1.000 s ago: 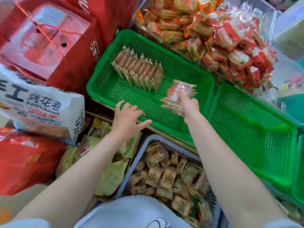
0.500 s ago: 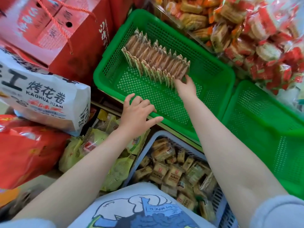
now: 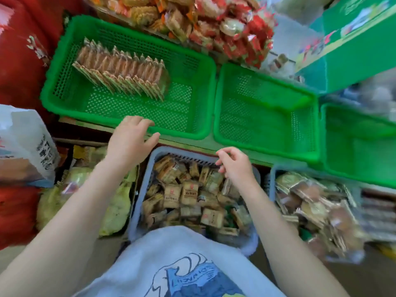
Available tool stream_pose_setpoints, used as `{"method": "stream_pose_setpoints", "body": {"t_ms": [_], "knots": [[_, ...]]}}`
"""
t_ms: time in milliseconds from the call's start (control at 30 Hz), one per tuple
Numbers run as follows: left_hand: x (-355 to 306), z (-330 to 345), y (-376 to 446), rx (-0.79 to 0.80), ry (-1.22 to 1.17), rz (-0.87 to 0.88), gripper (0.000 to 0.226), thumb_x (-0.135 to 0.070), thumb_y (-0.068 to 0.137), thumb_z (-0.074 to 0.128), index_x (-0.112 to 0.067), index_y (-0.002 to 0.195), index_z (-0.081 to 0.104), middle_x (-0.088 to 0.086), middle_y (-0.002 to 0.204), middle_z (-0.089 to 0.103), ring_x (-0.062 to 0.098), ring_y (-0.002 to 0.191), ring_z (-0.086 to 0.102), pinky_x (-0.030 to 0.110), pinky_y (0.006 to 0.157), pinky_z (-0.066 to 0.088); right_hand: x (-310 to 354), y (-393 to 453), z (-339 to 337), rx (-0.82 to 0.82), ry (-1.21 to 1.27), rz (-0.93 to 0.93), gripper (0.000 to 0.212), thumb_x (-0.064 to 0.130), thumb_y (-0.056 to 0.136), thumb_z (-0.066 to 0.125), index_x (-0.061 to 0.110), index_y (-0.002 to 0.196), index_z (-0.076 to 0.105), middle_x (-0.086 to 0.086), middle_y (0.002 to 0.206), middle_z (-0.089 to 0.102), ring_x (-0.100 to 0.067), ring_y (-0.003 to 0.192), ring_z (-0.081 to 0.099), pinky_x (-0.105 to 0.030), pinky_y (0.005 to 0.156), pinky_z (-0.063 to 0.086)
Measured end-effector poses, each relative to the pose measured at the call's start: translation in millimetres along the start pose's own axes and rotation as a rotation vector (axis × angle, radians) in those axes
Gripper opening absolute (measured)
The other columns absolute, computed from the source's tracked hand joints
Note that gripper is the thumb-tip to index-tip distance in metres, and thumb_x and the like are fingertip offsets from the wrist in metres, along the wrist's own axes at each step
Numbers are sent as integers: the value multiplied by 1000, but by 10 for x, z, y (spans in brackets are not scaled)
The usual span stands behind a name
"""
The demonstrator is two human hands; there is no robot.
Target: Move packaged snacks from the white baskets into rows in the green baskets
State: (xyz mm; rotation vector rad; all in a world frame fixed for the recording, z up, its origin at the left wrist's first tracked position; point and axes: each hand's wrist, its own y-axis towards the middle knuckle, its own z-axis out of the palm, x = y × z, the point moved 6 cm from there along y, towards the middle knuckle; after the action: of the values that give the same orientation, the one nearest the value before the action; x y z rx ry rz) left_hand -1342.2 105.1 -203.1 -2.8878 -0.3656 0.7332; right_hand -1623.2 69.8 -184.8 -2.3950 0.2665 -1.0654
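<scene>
A green basket (image 3: 68, 108) at upper left holds one row of upright snack packets (image 3: 124, 69) along its far side. Beside it on the right stand a second green basket (image 3: 265, 144) and a third green basket (image 3: 360, 172), both with nothing inside. Below them a white basket (image 3: 154, 155) is full of loose tan snack packets (image 3: 188, 196). My left hand (image 3: 128, 142) hovers open over the near rim of the first green basket. My right hand (image 3: 235, 166) hangs over the white basket's far edge, fingers loosely curled and holding nothing.
Another white basket (image 3: 273, 174) of brown packets sits at lower right. Piles of red and orange wrapped snacks (image 3: 225, 24) lie behind the green baskets. Red cartons (image 3: 19, 67) and a white bag (image 3: 23, 144) crowd the left; yellow bags (image 3: 115, 211) lie beside the white basket.
My right hand set its packets into the row, then drew back from the green basket to over the white basket. The view swung right and down. My left hand stayed near the rim.
</scene>
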Motion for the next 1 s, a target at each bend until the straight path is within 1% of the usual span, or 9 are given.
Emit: {"method": "stream_pose_setpoints", "body": {"t_ms": [133,267,333,433,500,600,733,867,1000], "knots": [[-1123,417,-397,198,-193,145,39,-39,101,54,-14,131,59,5,118,67,26,113,59,40,89,50,-825,-287,-477,19,14,123,19,30,103,53,17,93,64,-7,83,69,-17,67,62,-31,63,48],[-2134,991,-640,302,-151,304,31,-38,102,51,-22,128,59,-3,108,70,19,97,65,33,72,51,-1449,-498,-1046,-16,43,115,19,32,102,53,17,97,64,-8,92,71,-15,71,66,-33,70,52],[-2591,1274,-720,350,-162,327,28,-38,103,50,-26,126,60,-6,104,70,14,91,64,30,68,49,-1740,-575,-1416,-43,71,90,16,31,102,54,20,101,64,-4,93,70,-17,76,67,-31,67,53],[-3260,1709,-811,414,-200,307,22,-37,103,51,-28,121,61,-13,95,66,5,82,61,23,63,47,-2289,-593,-2060,-112,105,73,13,31,99,56,21,102,64,-2,92,69,-24,81,67,-40,74,57],[-3678,1965,-889,434,-220,264,24,-39,102,51,-28,120,62,-13,98,66,4,84,61,24,66,51,-2708,-534,-2506,-160,105,73,12,30,99,56,21,103,64,1,93,66,-21,81,65,-38,73,55],[-4214,2343,-1028,448,-253,164,22,-39,101,55,-28,117,64,-7,99,70,12,89,67,34,75,57,-3322,-412,-3152,-236,84,83,8,24,100,55,21,106,60,4,93,61,-14,75,56,-28,63,45],[-4788,2671,-1222,420,-301,84,22,-37,100,57,-26,117,66,-8,103,71,9,91,67,32,79,57,-3965,-194,-3713,-279,33,156,25,28,96,60,21,118,50,-5,114,54,-23,93,58,-38,72,51],[-5166,2786,-1376,417,-280,47,20,-34,100,58,-25,115,67,-10,103,70,4,90,65,23,74,52,-4254,24,-3914,-163,-40,230,60,46,92,66,13,135,42,-14,133,50,-32,111,56,-40,80,50],[-5303,2716,-1405,398,-236,20,23,-35,101,56,-25,120,66,-8,108,71,9,96,66,36,86,56,-4202,113,-3819,-7,21,171,70,48,91,69,11,143,40,-10,141,50,-31,122,53,-38,86,46]]}}
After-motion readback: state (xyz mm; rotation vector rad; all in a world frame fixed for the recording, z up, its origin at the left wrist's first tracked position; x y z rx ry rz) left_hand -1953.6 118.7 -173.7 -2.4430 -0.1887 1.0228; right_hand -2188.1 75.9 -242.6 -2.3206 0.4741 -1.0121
